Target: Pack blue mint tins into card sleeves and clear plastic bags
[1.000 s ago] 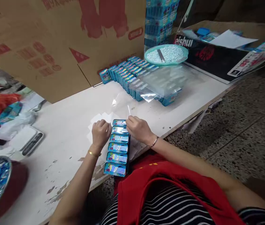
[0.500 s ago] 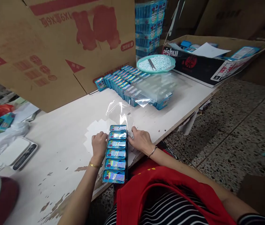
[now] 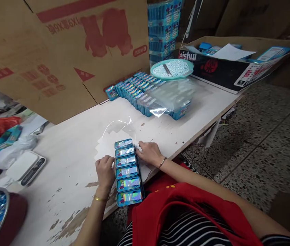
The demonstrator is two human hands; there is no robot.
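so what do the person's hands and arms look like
The left hand is gloveless, with a gold-coloured bangle above it; the right hand, also gloveless, has a thin shiny bracelet. The right sleeve is dark with pale stripes.

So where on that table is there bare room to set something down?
The widest bare patch of table lies between the white device and the left hand. A smaller one lies between the right hand and the clear plastic. Crowded: the far side, with packed blue cases and the turquoise bowl, and between the hands, where a row of six lies.
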